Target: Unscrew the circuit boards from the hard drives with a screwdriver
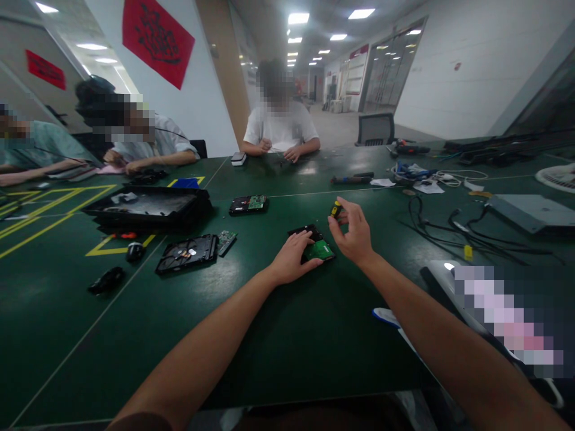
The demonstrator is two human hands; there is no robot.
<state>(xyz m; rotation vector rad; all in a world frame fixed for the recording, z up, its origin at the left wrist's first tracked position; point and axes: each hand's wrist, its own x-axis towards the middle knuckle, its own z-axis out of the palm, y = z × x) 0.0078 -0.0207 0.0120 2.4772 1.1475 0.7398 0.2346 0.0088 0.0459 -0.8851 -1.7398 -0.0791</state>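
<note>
Fingers (338,216) pinch a screwdriver (335,209) just above the hard drive (318,248).

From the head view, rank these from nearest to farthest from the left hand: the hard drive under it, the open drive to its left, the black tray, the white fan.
1. Hard drive, right under the left hand.
2. Open drive, on the left.
3. Black tray, farther back on the left.
4. White fan, at the far right edge.
</note>
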